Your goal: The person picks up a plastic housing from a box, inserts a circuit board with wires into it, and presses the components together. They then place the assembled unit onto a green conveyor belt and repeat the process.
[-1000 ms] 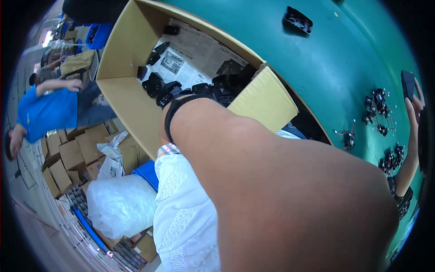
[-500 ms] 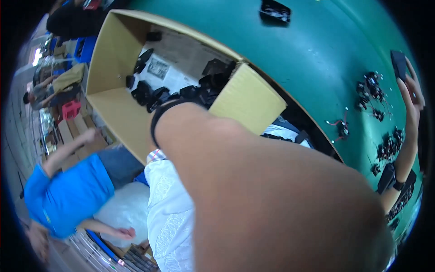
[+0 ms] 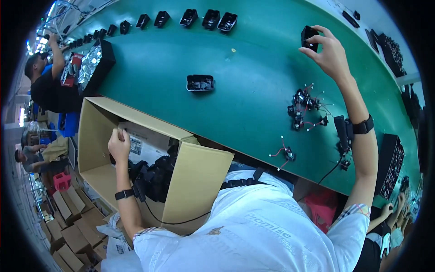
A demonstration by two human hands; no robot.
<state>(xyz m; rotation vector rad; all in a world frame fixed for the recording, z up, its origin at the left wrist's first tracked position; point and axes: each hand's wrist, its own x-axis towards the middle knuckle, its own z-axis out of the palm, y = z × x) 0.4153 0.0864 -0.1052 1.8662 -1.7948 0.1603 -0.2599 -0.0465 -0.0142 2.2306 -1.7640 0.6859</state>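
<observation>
Over the far-left part of an open cardboard box (image 3: 199, 172), my left hand (image 3: 119, 145) has its fingers curled closed; what they hold, if anything, is hidden. Black plastic parts (image 3: 156, 174) lie heaped in the box beside that forearm. My right hand (image 3: 333, 55) is raised above the green table (image 3: 253, 104) at the upper right, gripping a small black plastic housing (image 3: 309, 38) between thumb and fingers. Another black housing (image 3: 200, 83) lies open side up on the table between the hands. Small black wired parts (image 3: 301, 109) with red leads and white plugs lie nearer my right forearm.
A row of black housings (image 3: 188, 18) runs along the table's far side. A black bin of shiny pieces (image 3: 93, 65) stands at the left by a co-worker (image 3: 50, 86). A black tray of small parts (image 3: 390, 167) sits at the right. A cable (image 3: 181, 223) hangs from my left wrist.
My left arm, reaching across the view into the box, has drawn back and its hand now shows. The right hand appears farther up and left, still with a black housing. The view has shifted.
</observation>
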